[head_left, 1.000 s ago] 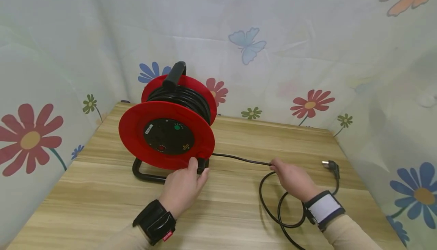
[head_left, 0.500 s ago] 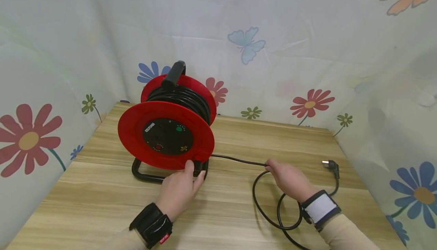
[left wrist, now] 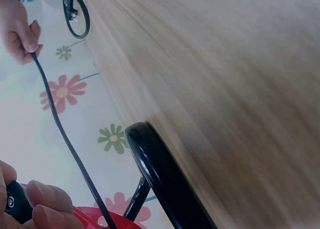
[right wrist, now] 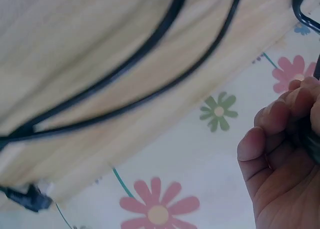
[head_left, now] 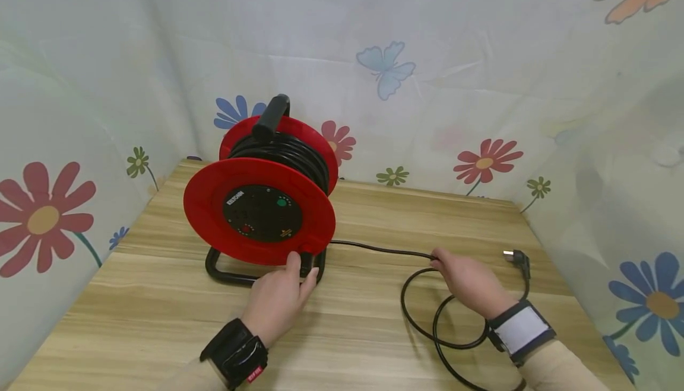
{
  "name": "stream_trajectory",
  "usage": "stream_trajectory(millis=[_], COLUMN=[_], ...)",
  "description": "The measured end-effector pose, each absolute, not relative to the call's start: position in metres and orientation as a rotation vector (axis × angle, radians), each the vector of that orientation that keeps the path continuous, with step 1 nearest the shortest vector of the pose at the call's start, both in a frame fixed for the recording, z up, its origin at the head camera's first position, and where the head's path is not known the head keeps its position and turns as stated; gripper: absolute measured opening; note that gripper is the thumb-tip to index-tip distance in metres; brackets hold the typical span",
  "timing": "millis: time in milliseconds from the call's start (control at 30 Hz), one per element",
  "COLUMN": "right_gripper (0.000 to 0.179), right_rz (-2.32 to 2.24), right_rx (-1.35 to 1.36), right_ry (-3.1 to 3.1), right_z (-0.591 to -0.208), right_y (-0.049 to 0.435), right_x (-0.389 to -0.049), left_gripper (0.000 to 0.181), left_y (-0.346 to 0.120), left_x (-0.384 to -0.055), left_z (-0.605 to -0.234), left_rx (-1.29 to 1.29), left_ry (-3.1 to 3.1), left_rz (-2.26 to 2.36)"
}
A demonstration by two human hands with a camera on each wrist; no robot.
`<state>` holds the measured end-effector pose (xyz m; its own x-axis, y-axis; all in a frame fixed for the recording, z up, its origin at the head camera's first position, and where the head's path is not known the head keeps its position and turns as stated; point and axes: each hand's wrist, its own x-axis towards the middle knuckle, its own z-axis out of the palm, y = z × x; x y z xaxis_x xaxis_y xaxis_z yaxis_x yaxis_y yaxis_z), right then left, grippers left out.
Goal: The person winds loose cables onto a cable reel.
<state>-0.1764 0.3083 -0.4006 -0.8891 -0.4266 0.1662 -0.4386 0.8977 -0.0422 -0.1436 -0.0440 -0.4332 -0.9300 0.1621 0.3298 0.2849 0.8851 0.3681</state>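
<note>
A red cable reel (head_left: 208,201) stands on the wooden table, with black cable wound between its two discs. My left hand (head_left: 278,299) holds the black crank knob (head_left: 307,260) at the lower edge of the front disc; the left wrist view shows fingers (left wrist: 47,196) curled round it. From the reel a black cable (head_left: 374,249) runs right to my right hand (head_left: 472,284), which pinches it. Beyond that hand the cable lies in loose loops (head_left: 404,302) and ends in a plug (head_left: 521,260) at the right. In the right wrist view, curled fingers (right wrist: 272,116) partly hide the cable.
The reel's black tube stand (head_left: 230,277) rests on the table (head_left: 352,331), and its carrying handle (head_left: 271,118) rises on top. Behind and at both sides hangs a white cloth (head_left: 299,29) printed with flowers and butterflies.
The reel's disc has turned slightly clockwise, and my left hand has shifted a little left and down with the knob. My right hand moved left, then back right, still holding the cable.
</note>
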Motion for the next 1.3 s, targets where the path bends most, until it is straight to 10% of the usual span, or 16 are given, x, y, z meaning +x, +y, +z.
stream_trajectory(millis=[1300], right_gripper=[0.015], right_rz=[0.015], right_rx=[0.39], right_ry=[-2.869], right_z=[-0.388], right_y=[0.408], right_x=[-0.152], left_gripper=[0.04], left_y=[-0.068], left_x=[-0.142], left_z=[-0.442], left_rx=[-0.216], left_ry=[-2.902], left_rz=[-0.911])
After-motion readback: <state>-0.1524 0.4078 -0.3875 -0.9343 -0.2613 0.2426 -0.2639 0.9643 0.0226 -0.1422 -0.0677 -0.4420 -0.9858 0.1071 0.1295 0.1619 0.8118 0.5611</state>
